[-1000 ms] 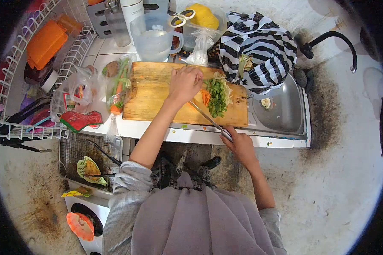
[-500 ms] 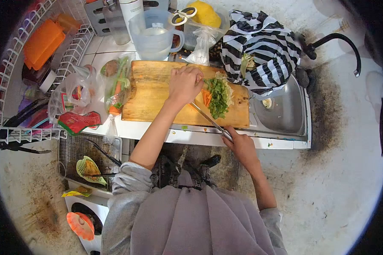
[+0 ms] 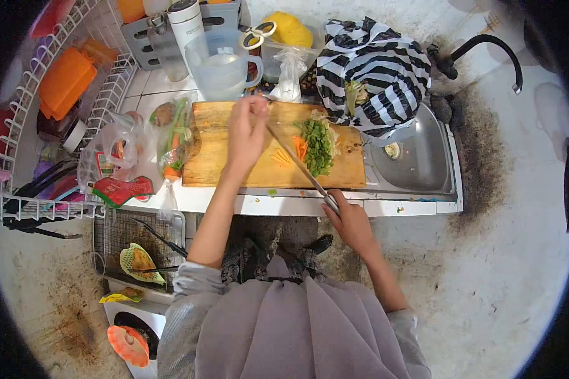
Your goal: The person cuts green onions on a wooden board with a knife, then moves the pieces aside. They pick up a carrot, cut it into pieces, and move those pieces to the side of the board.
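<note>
My right hand (image 3: 349, 222) grips the handle of a kitchen knife (image 3: 299, 163) at the board's near edge. The blade slants up and left across the wooden cutting board (image 3: 212, 155). My left hand (image 3: 246, 129) is over the board near the knife's tip, fingers curled; whatever may be in them is hidden. Thin carrot strips (image 3: 282, 157) lie just left of the blade, with more orange carrot pieces (image 3: 299, 147) to its right. Beside those is a heap of chopped green leaves (image 3: 318, 148), bordered by pale shreds (image 3: 335, 144).
A bag of vegetables (image 3: 174, 142) lies left of the board. Behind it stand a water jug (image 3: 218, 76), scissors (image 3: 258, 36) and a yellow bag (image 3: 293, 30). A striped plastic bag (image 3: 385, 69) covers part of the sink (image 3: 417, 167). A white rack (image 3: 117, 82) borders the left.
My left hand has shifted left, away from the greens, and its fingers have turned upward. Carrot strips now show left of the knife, which my right hand still holds. The view has shifted slightly.
</note>
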Demonstrator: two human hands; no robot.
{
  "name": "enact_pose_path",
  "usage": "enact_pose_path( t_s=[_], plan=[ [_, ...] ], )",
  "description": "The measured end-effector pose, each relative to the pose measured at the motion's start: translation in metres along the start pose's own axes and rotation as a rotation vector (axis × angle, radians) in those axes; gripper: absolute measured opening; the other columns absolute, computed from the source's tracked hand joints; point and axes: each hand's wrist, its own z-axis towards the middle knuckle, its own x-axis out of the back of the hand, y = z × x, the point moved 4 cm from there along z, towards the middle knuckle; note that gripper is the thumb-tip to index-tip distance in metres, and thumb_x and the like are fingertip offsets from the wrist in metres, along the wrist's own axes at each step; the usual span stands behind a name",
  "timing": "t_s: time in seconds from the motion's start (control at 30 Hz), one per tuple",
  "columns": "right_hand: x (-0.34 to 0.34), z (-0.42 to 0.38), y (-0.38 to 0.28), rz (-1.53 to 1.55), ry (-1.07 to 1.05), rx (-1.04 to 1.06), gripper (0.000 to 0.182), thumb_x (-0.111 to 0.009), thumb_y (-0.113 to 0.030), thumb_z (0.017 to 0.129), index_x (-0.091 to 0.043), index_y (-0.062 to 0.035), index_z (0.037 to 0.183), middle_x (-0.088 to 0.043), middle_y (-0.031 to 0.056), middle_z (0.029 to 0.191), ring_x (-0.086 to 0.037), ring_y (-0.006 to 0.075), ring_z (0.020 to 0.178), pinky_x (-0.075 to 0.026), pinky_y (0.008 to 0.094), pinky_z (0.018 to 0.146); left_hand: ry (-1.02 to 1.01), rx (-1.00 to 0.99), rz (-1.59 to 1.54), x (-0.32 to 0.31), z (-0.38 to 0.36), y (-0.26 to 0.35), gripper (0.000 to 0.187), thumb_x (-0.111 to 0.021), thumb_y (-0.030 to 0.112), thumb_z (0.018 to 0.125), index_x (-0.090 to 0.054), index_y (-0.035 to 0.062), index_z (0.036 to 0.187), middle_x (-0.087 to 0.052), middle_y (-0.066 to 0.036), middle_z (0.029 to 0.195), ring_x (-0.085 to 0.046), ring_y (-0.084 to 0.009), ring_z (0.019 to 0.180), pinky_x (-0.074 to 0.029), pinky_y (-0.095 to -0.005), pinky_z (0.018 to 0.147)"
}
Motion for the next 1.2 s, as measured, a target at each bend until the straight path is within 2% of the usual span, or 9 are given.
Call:
enact_pose_path(
  t_s=[0.27, 0.37, 0.67, 0.87, 1.0, 1.07, 1.13, 1.17, 1.2],
  plan=[
    [-0.018, -0.013, -0.015, 0.230, 0.015, -0.002, 0.031, -0.053, -0.032, 0.091, -0.046, -0.0111, 0.113, -0.061, 0.0206, 0.064, -0.061, 0.0416, 0.062, -0.047, 0.0510, 0.055, -0.283, 0.239, -0.049, 0.057, -0.054, -0.042, 0.027, -0.065, 0.012, 0.081, -0.054, 0.0032, 0.104, -0.057, -0.010, 0.100, -0.054, -0.0236, 0.096, -0.041, -0.0323, 0.088],
    [-0.017, -0.014, -0.022, 0.176, -0.008, -0.055, 0.032, -0.053, -0.032, 0.091, -0.046, -0.0098, 0.112, -0.060, 0.0214, 0.063, -0.061, 0.0421, 0.062, -0.047, 0.0512, 0.055, -0.400, 0.067, 0.246, 0.058, -0.053, -0.016, 0.039, -0.070, 0.015, 0.077, -0.054, 0.0061, 0.111, -0.056, -0.010, 0.109, -0.051, -0.0266, 0.104, -0.039, -0.0341, 0.092],
    [-0.006, -0.015, -0.002, 0.195, 0.080, -0.220, 0.028, -0.051, -0.028, 0.092, -0.046, -0.0070, 0.110, -0.060, 0.0241, 0.068, -0.060, 0.0447, 0.069, -0.044, 0.0520, 0.059, -0.607, -0.005, 0.307, 0.044, -0.041, -0.023, 0.053, -0.077, 0.019, 0.069, -0.055, 0.0071, 0.116, -0.055, -0.011, 0.116, -0.051, -0.0287, 0.109, -0.039, -0.0378, 0.094],
    [-0.002, -0.024, -0.014, 0.488, 0.114, -0.164, 0.031, -0.050, -0.026, 0.092, -0.044, -0.0065, 0.116, -0.060, 0.0233, 0.073, -0.060, 0.0440, 0.073, -0.044, 0.0476, 0.061, -0.541, 0.141, 0.223, 0.019, -0.044, -0.016, 0.052, -0.081, 0.020, 0.065, -0.057, 0.0026, 0.108, -0.059, -0.010, 0.108, -0.056, -0.0260, 0.098, -0.044, -0.0352, 0.088],
    [-0.004, -0.028, -0.029, 0.471, 0.091, -0.175, 0.031, -0.050, -0.024, 0.092, -0.043, -0.0072, 0.117, -0.060, 0.0238, 0.075, -0.060, 0.0440, 0.075, -0.044, 0.0482, 0.062, -0.436, -0.019, 0.409, -0.002, -0.054, 0.004, 0.062, -0.083, 0.024, 0.062, -0.052, 0.0032, 0.112, -0.057, -0.012, 0.105, -0.055, -0.0272, 0.096, -0.043, -0.0375, 0.088],
    [-0.013, -0.031, -0.031, 0.417, 0.023, -0.170, 0.031, -0.050, -0.023, 0.092, -0.042, -0.0072, 0.118, -0.060, 0.0243, 0.077, -0.060, 0.0445, 0.074, -0.044, 0.0491, 0.062, -0.427, 0.010, 0.379, 0.001, -0.051, 0.001, 0.062, -0.081, 0.024, 0.066, -0.050, 0.0040, 0.116, -0.055, -0.011, 0.107, -0.055, -0.0261, 0.096, -0.042, -0.0375, 0.089],
    [-0.021, -0.032, -0.032, 0.393, 0.059, -0.126, 0.033, -0.050, -0.021, 0.092, -0.040, -0.0070, 0.120, -0.061, 0.0244, 0.076, -0.060, 0.0450, 0.073, -0.044, 0.0503, 0.061, -0.260, 0.030, 0.128, 0.009, -0.043, -0.005, 0.049, -0.074, 0.020, 0.076, -0.049, 0.0033, 0.115, -0.054, -0.010, 0.110, -0.055, -0.0242, 0.097, -0.041, -0.0350, 0.089],
    [-0.024, -0.032, -0.034, 0.370, 0.051, -0.117, 0.033, -0.050, -0.021, 0.092, -0.040, -0.0067, 0.120, -0.061, 0.0244, 0.076, -0.059, 0.0453, 0.072, -0.044, 0.0512, 0.060, -0.187, 0.003, 0.040, 0.011, -0.037, -0.007, 0.030, -0.060, 0.013, 0.086, -0.050, 0.0017, 0.113, -0.055, -0.010, 0.108, -0.053, -0.0219, 0.100, -0.040, -0.0321, 0.090],
    [-0.027, -0.032, -0.036, 0.346, 0.040, -0.105, 0.033, -0.050, -0.021, 0.092, -0.040, -0.0064, 0.120, -0.061, 0.0245, 0.076, -0.059, 0.0456, 0.072, -0.044, 0.0522, 0.060, -0.189, 0.006, 0.041, 0.009, -0.028, -0.006, 0.030, -0.060, 0.013, 0.086, -0.050, 0.0017, 0.113, -0.055, -0.010, 0.108, -0.053, -0.0219, 0.100, -0.040, -0.0321, 0.090]
  ],
)
